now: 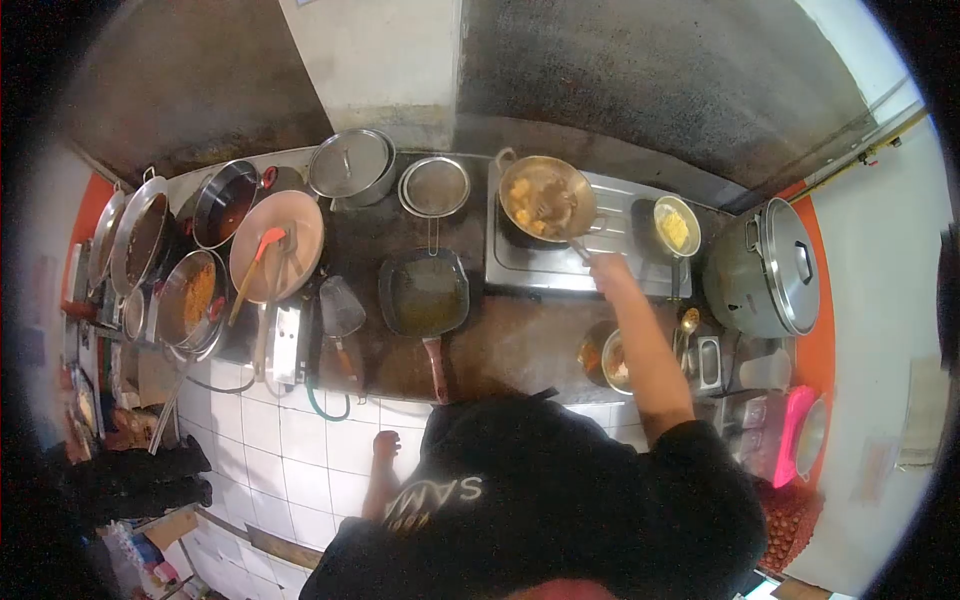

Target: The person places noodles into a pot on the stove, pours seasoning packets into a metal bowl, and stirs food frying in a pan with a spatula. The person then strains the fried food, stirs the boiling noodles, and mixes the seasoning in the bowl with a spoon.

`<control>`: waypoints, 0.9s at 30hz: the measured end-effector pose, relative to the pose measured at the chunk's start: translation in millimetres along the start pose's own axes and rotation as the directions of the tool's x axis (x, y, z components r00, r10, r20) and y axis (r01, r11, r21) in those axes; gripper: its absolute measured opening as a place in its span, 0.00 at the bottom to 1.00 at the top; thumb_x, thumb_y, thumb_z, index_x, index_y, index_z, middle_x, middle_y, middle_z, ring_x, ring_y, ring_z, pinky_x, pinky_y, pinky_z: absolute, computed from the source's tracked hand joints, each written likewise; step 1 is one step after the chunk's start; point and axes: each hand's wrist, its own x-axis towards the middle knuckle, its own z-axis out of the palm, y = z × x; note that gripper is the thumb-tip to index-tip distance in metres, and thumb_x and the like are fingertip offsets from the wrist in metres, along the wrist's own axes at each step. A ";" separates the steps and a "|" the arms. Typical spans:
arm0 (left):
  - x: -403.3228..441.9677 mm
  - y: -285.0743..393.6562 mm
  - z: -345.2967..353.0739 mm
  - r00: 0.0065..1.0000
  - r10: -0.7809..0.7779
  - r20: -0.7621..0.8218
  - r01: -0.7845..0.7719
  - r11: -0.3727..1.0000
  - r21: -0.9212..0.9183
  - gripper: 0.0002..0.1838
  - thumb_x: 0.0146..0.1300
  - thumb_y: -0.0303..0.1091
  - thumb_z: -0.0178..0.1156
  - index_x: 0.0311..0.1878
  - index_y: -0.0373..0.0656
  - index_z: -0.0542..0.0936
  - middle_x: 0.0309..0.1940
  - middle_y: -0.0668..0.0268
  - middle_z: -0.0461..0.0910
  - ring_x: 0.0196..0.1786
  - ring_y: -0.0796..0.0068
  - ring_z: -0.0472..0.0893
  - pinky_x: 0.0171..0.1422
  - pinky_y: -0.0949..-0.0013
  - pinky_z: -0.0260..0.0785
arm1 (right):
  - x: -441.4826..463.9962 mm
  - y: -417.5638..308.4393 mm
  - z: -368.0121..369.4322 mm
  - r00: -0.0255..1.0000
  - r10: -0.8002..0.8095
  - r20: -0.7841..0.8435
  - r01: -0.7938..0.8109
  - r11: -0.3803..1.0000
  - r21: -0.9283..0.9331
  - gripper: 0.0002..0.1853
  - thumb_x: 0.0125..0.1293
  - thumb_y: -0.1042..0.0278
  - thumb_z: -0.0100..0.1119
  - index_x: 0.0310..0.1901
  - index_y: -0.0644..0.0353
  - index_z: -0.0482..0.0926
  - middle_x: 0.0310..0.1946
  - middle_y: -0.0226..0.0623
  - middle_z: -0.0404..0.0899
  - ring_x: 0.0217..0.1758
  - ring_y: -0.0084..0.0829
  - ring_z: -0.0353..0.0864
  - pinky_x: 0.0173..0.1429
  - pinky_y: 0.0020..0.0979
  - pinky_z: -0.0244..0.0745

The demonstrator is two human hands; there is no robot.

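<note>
My right hand (606, 272) is closed round the handle of a metal spatula (578, 246) reaching into a wok (578, 178). The spatula's head is blurred, so its exact shape is unclear. Yellow-brown pieces of food (522, 205) lie along the left side of the wok, which stands on a steel gas stove (512, 262). To its right, a small frying pan (675, 200) holds yellow food (675, 229). My left hand (385, 445) hangs low beside my body, in front of the counter, with its fingers curled and nothing visible in them.
On the counter (520, 350) are a square grill pan (424, 292), a strainer (437, 187) and a lidded pot (352, 165). A pink-beige pan (277, 225) with a red spatula (268, 240) stands left. A large lidded pot (765, 268) stands right. Bowls (617, 367) sit under my right forearm.
</note>
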 end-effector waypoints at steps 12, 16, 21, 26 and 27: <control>7.9 14.9 8.8 0.994 0.004 -0.108 0.007 0.995 0.097 0.05 0.51 0.27 0.50 0.33 0.43 0.71 0.20 0.66 0.72 0.15 0.77 0.69 0.12 0.78 0.56 | -23.8 -14.4 -6.6 0.907 -0.362 -0.216 0.274 0.896 -0.350 0.10 0.53 0.71 0.45 0.20 0.64 0.74 0.12 0.35 0.69 0.11 0.31 0.65 0.14 0.31 0.59; 12.3 -3.6 -0.3 1.000 -0.009 0.011 0.008 0.998 0.069 0.11 0.51 0.36 0.49 0.38 0.46 0.70 0.27 0.65 0.73 0.24 0.72 0.72 0.24 0.69 0.61 | -0.3 -13.8 -34.1 0.510 -0.858 0.065 0.361 0.144 -0.921 0.10 0.50 0.71 0.45 0.19 0.65 0.75 0.19 0.48 0.74 0.22 0.45 0.74 0.27 0.40 0.68; 5.1 -4.3 0.1 0.999 -0.029 -0.016 0.031 0.994 0.101 0.09 0.52 0.36 0.49 0.37 0.46 0.70 0.25 0.66 0.72 0.23 0.71 0.72 0.23 0.68 0.61 | -2.2 -20.8 -36.9 0.678 -0.733 0.055 0.237 0.148 -0.960 0.11 0.49 0.69 0.45 0.21 0.66 0.76 0.23 0.53 0.74 0.30 0.49 0.74 0.37 0.41 0.69; 43.7 -30.2 -24.9 0.997 0.035 0.067 -0.032 0.999 -0.035 0.09 0.52 0.36 0.49 0.36 0.46 0.71 0.24 0.66 0.73 0.21 0.70 0.72 0.21 0.67 0.60 | -20.5 -23.8 -19.5 0.854 -0.512 -0.093 0.269 0.588 -0.763 0.11 0.52 0.70 0.44 0.19 0.65 0.75 0.15 0.42 0.71 0.15 0.36 0.69 0.19 0.34 0.63; 48.8 -28.8 -27.4 0.997 0.038 0.064 -0.036 0.999 -0.034 0.09 0.52 0.36 0.49 0.36 0.46 0.71 0.24 0.66 0.73 0.21 0.70 0.72 0.21 0.67 0.60 | -32.6 -29.8 -13.4 0.971 -0.197 -0.136 0.096 0.841 -0.532 0.11 0.54 0.70 0.44 0.21 0.65 0.74 0.12 0.36 0.68 0.08 0.28 0.64 0.11 0.29 0.57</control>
